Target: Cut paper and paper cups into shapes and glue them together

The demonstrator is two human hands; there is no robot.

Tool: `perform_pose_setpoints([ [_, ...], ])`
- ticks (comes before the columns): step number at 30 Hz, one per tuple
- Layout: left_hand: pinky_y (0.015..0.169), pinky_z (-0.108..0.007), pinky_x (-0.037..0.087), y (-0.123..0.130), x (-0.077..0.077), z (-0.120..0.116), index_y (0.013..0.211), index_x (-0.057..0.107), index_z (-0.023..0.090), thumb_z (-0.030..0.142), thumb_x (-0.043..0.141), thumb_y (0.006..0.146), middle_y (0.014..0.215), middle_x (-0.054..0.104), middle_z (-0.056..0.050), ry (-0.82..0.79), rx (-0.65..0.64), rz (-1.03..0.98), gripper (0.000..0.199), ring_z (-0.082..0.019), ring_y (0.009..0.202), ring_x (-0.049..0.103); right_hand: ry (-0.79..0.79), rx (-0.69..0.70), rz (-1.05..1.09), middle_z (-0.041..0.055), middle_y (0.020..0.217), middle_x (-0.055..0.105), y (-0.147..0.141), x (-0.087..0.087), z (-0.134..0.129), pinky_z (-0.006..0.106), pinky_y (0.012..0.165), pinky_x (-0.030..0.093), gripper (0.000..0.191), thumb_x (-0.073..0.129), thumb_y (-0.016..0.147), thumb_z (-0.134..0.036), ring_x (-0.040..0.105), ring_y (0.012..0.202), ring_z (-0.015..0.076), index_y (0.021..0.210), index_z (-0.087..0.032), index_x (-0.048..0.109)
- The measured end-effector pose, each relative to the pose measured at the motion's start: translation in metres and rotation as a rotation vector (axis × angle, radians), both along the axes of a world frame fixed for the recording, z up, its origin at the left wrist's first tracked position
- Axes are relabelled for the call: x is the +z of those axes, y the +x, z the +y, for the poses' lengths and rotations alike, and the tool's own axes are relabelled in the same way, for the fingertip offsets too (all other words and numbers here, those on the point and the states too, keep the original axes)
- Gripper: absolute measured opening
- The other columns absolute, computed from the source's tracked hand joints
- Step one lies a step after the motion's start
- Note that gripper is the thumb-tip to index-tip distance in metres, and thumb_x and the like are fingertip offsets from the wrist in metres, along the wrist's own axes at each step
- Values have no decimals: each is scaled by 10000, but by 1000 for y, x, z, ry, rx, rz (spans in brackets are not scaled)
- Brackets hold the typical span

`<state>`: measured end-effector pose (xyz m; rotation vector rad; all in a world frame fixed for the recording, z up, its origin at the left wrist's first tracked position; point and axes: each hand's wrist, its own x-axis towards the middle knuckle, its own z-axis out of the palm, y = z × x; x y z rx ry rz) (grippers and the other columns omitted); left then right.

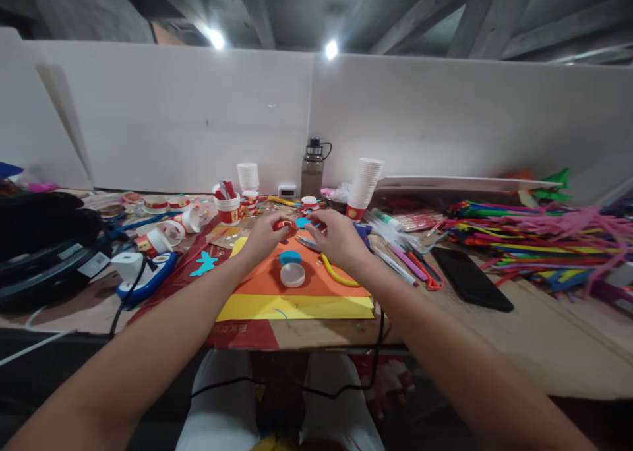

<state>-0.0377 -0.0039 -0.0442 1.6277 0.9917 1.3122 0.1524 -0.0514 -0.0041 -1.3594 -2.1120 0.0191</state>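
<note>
My left hand is closed on a small red and gold piece above the orange sheet. To its right, my right hand has its fingers closed around scissors, whose blades point left. A light-blue paper piece shows between the two hands; which hand touches it I cannot tell. Nearer to me lie a blue disc and a round white cup piece. A yellow pipe cleaner curves beneath my right forearm. Yellow paper borders the orange sheet's front.
Stacked white cups and a bottle stand at the back. On the right are pens, a black phone and colourful pipe cleaners. A power strip and blue paper cutout lie left.
</note>
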Motion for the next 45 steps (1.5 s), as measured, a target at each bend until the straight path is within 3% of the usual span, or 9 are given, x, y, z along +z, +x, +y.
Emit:
perform_pose_setpoints([
  [4, 537, -280, 596, 0, -1, 2, 856, 713, 145, 289, 722, 686, 821, 675, -53, 15, 17, 8, 223, -174, 713, 655, 49, 132, 175, 60, 891, 701, -19, 7, 20, 256, 719, 417, 140, 580, 897, -218, 583, 773, 148, 953, -154, 692],
  [9, 491, -234, 552, 2, 3, -5, 797, 722, 154, 294, 735, 684, 747, 676, -39, 29, 45, 125, 181, -158, 644, 637, -51, 168, 209, 28, 772, 689, -19, -6, 28, 233, 641, 379, 136, 591, 894, -209, 546, 674, 119, 847, -154, 706],
  [17, 539, -240, 454, 4, 4, -12, 773, 729, 189, 273, 702, 724, 646, 668, -6, 85, 79, 312, 100, -153, 596, 612, -141, 144, 149, 46, 783, 727, -13, -8, 18, 233, 632, 365, 161, 593, 899, -213, 568, 678, 125, 861, -149, 736],
  [25, 669, -277, 463, 6, 4, -14, 811, 743, 219, 144, 628, 696, 754, 715, -16, 265, 134, 461, 179, -183, 684, 613, -125, 94, 51, 54, 746, 724, -14, -10, 20, 235, 596, 344, 191, 564, 866, -156, 551, 624, 123, 827, -141, 750],
  [30, 628, -261, 461, 6, 4, -15, 845, 730, 209, 276, 634, 758, 695, 690, -10, 191, 67, 457, 145, -181, 651, 624, -189, 119, 139, 37, 708, 709, -12, -10, 21, 219, 579, 353, 223, 542, 890, -197, 552, 610, 107, 817, -137, 744],
  [34, 577, -255, 423, 5, 5, -15, 778, 706, 201, 294, 637, 750, 651, 664, -4, 169, 85, 511, 119, -176, 619, 600, -238, 147, 197, 41, 747, 723, -11, -10, 21, 217, 587, 390, 177, 600, 862, -249, 604, 655, 119, 826, -142, 737],
  [39, 582, -267, 407, 6, 4, -15, 795, 710, 198, 313, 650, 757, 662, 673, -9, 157, 116, 570, 136, -185, 621, 596, -390, 143, 318, 34, 684, 711, -9, -10, 21, 208, 528, 425, 105, 622, 810, -203, 632, 601, 126, 796, -147, 709],
  [45, 683, -282, 436, 7, 6, -19, 857, 739, 210, 231, 645, 754, 799, 733, -26, 308, 164, 707, 142, -204, 730, 642, -653, 132, 567, 14, 598, 674, -9, -11, 24, 197, 532, 509, 122, 601, 763, -65, 639, 542, 111, 676, -150, 610],
])
